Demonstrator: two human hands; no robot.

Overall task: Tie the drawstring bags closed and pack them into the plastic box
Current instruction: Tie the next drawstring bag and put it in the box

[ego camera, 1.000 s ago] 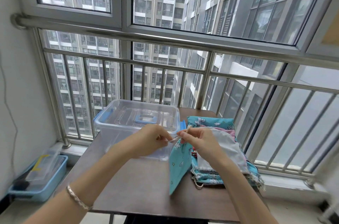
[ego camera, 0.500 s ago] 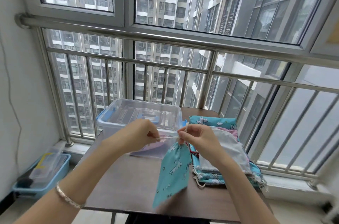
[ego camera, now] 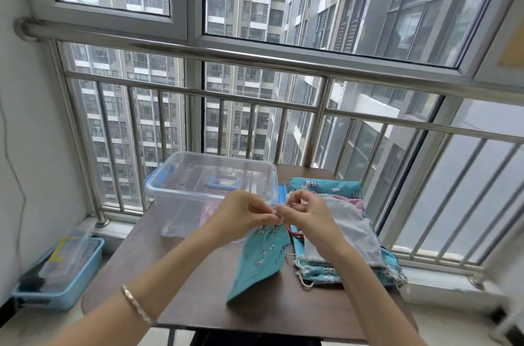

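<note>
A teal drawstring bag [ego camera: 262, 260] with white cartoon prints hangs from my two hands above the brown table [ego camera: 181, 283], its neck gathered. My left hand [ego camera: 241, 211] and my right hand [ego camera: 304, 211] meet above the bag, each pinching its pale drawstring [ego camera: 278, 216] between fingertips. Behind the hands stands the clear plastic box [ego camera: 211, 189] with blue latches and a blue-handled lid under or in it; something pink shows through its wall. To the right lies a pile of other drawstring bags [ego camera: 348, 238], teal, grey and pink.
A metal railing [ego camera: 255, 101] and windows close off the far side right behind the table. On the floor at the left sits a light blue tray [ego camera: 61, 274] with small items. A white wall runs along the left.
My hands have come closer together and the string between them has shortened into a small loop. The bag's neck is now bunched tight, and the bag hangs a bit lower and straighter.
</note>
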